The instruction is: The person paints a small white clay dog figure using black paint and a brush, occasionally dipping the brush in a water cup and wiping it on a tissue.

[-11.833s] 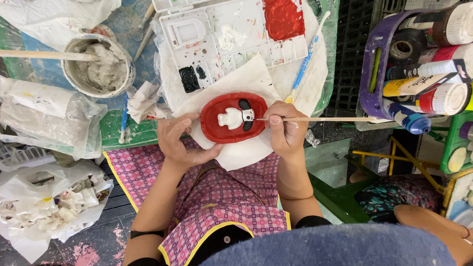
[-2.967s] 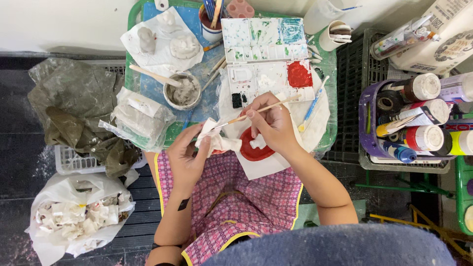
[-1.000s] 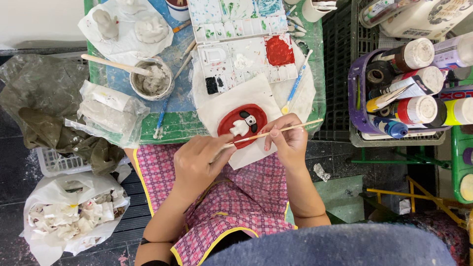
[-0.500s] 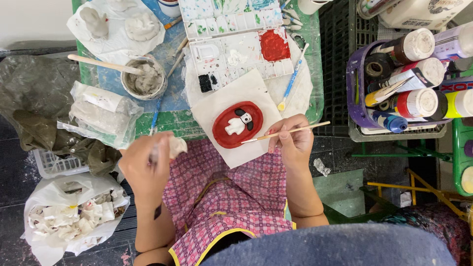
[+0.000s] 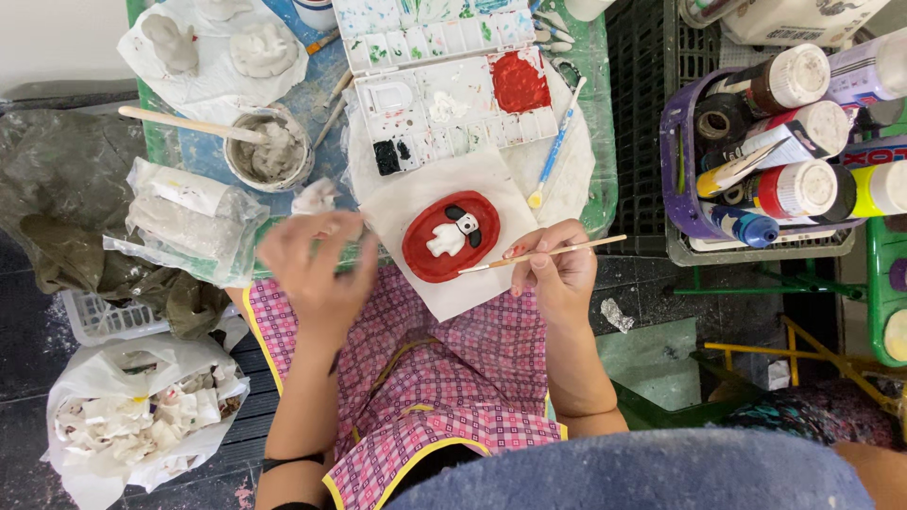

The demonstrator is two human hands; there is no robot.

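A red oval plaque (image 5: 451,236) with a white and black dog figure on it lies on a white paper sheet (image 5: 465,280) at the table's near edge. My right hand (image 5: 556,273) grips a thin wooden paintbrush (image 5: 543,255), its tip at the plaque's right rim. My left hand (image 5: 316,264) is blurred with fingers spread, left of the plaque and just below a crumpled white tissue (image 5: 316,195). It holds nothing. A paint palette (image 5: 444,85) with a red well lies beyond the plaque.
A bowl of grey paste (image 5: 272,151) with a wooden stick stands at left, near plastic-wrapped packs (image 5: 184,217). A blue brush (image 5: 554,156) lies right of the palette. A basket of paint bottles (image 5: 784,142) sits at right. A bag of used tissues (image 5: 142,416) lies on the floor.
My left hand has swung back from the far left toward the plaque, and the tissue it held now lies on the table. The right hand keeps the brush at the plaque.
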